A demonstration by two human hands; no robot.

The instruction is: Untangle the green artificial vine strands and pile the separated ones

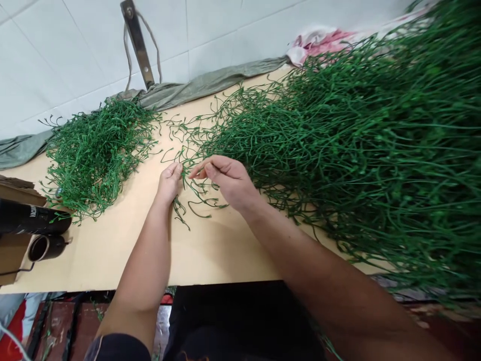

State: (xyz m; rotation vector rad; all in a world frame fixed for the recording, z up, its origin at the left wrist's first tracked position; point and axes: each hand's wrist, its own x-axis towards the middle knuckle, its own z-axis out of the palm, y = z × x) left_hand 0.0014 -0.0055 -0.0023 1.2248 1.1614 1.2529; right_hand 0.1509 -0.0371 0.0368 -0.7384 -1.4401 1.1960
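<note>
In the head view, grips green stems between thumb and fingers of the left hand. Holds the right hand just beside, thumb against fingers; cannot tell whether gripping a stem. Has more on the tabletop: large heap to the right, smaller pile to the left, loose strands between.

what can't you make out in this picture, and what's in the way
- Head view: how many green stems the left hand pinches; its own fingers hide them.
- Head view: the far end of the large pile; cut off by the right edge.
- Head view: the black cylinder's left end; cut off by the left edge.
- Head view: the mug's contents; its dark, tilted opening hides them.
</note>
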